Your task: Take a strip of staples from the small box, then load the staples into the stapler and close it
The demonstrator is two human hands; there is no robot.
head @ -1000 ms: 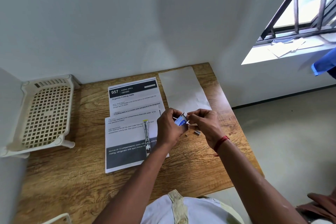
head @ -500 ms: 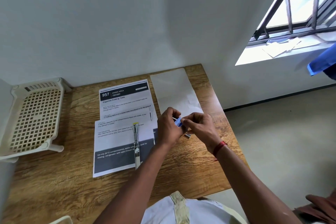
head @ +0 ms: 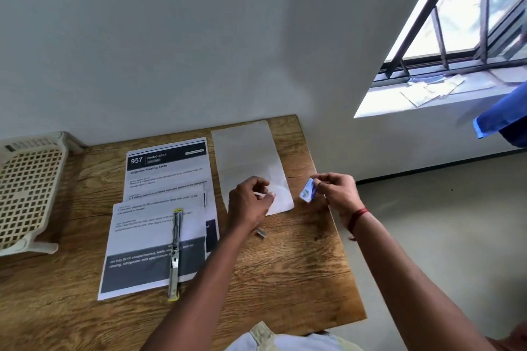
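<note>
My right hand [head: 338, 189] pinches a small blue box [head: 308, 194] near the table's right edge. My left hand [head: 249, 202] hovers over the lower end of a blank white sheet [head: 248, 157] and pinches a thin pale strip [head: 261, 194] between thumb and fingers. A short metal strip [head: 261, 233] lies on the wooden table [head: 299, 265] just below my left wrist. An opened stapler [head: 174, 253] lies lengthwise on the printed sheets [head: 159, 208] to the left.
A cream perforated plastic rack [head: 28, 191] stands at the table's left end against the wall. The table's right edge borders bare floor. A window sill [head: 427, 94] with papers is at the upper right, beside blue cloth [head: 502, 120].
My hands have parted: the right hand carried the blue box to the right, and the left hand stayed with a thin strip. The view shifted a little.
</note>
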